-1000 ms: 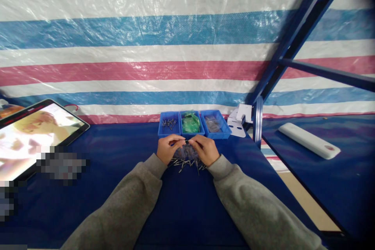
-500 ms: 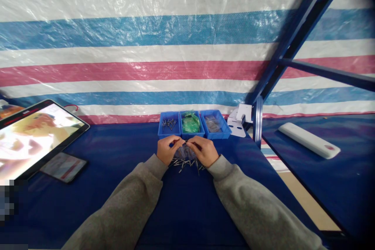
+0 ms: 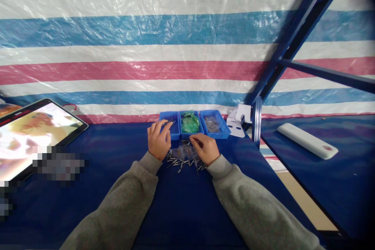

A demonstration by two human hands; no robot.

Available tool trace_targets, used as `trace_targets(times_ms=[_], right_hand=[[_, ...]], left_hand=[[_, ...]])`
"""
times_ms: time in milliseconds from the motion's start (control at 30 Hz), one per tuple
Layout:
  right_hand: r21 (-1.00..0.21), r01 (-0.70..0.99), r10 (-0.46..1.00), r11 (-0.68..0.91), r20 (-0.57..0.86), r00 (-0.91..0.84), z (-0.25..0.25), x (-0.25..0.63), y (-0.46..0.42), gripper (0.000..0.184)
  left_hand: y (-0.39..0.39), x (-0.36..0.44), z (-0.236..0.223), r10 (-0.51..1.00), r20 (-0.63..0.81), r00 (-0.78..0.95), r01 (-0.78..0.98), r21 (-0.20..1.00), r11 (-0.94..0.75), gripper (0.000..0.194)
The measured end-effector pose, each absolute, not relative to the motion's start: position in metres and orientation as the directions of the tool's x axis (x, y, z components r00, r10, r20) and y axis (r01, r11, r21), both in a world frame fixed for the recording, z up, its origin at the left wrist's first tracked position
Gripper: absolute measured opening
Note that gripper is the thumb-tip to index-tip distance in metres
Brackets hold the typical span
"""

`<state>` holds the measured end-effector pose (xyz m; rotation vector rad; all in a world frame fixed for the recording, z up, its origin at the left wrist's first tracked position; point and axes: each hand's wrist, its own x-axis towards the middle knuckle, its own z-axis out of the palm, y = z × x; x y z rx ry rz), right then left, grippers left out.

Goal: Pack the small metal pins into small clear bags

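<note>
The left hand (image 3: pixel 158 140) is positioned at the left blue bin (image 3: pixel 175 135), palm down, with the thumb and forefinger parted above the bin's contents; the fingers are relaxed and grip nothing visible. This bin contains small dark pins (image 3: pixel 173 124).

The right hand (image 3: pixel 207 149) is located in front of the middle blue bin (image 3: pixel 191 136). Its thumb and forefinger are close together at the tips; at this scale it cannot be told whether a small part is held between them.

Slender metal pins (image 3: pixel 181 162) lie scattered on the tabletop (image 3: pixel 187 211), between the two wrists and partly beneath the right hand. Clear plastic pieces (image 3: pixel 184 150) lie among them, on the side nearer the bins.

The three bins stand side by side in a row. The middle bin contains a green bag (image 3: pixel 189 123); the right blue bin (image 3: pixel 220 136) contains transparent items (image 3: pixel 212 124). White cut-out sheets (image 3: pixel 243 113) are placed just beside the right bin, near a blue metal frame (image 3: pixel 278 64).

A large screen (image 3: pixel 41 129) rests at the far left. A striped sheet (image 3: pixel 146 70) forms the backdrop.
</note>
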<state>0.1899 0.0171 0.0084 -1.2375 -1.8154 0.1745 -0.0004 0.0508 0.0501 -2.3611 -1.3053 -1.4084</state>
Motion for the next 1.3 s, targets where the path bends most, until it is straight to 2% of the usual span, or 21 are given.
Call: trace_targets(times_ms=[167,300,400,567,767,933,1100,1200,1300], right_hand=[[-0.451,0.823,0.913,0.347,0.362,-0.187,0.010,0.191,0.017,0.016],[-0.306,0.915,0.958,0.263,0.199,-0.208,0.016,0.188,0.012,0.038],[-0.226,0.951,0.972,0.212,0.146,-0.182,0.017,0.182,0.008,0.043],[-0.151,0.973,0.980,0.177,0.114,-0.161,0.016,0.173,0.005,0.038],[-0.127,0.970,0.972,0.208,0.140,-0.190,0.017,0.169,0.003,0.020],[-0.165,0.966,0.968,0.198,0.186,-0.167,0.018,0.167,0.003,0.010],[-0.313,0.924,0.918,0.220,0.387,-0.088,0.020,0.174,0.005,0.010],[-0.419,0.855,0.843,0.305,0.536,-0.038,0.023,0.182,0.005,0.013],[-0.494,0.772,0.796,0.399,0.605,-0.024,0.024,0.188,0.005,0.014]], left_hand=[[0.046,0.000,0.036,0.592,0.718,0.366,0.594,0.310,-0.743,0.022],[0.047,-0.001,0.030,0.620,0.682,0.388,0.580,0.342,-0.739,0.019],[0.048,0.000,0.025,0.630,0.669,0.395,0.577,0.353,-0.737,0.018],[0.047,0.002,0.017,0.626,0.651,0.429,0.546,0.366,-0.754,0.019],[0.047,0.003,0.015,0.635,0.632,0.444,0.537,0.380,-0.753,0.019],[0.048,0.002,0.014,0.644,0.630,0.434,0.537,0.392,-0.747,0.019],[0.045,0.003,0.018,0.665,0.631,0.401,0.493,0.463,-0.737,0.019],[0.042,0.006,0.022,0.713,0.593,0.373,0.440,0.563,-0.699,0.023],[0.040,0.011,0.023,0.740,0.547,0.391,0.357,0.651,-0.670,0.034]])
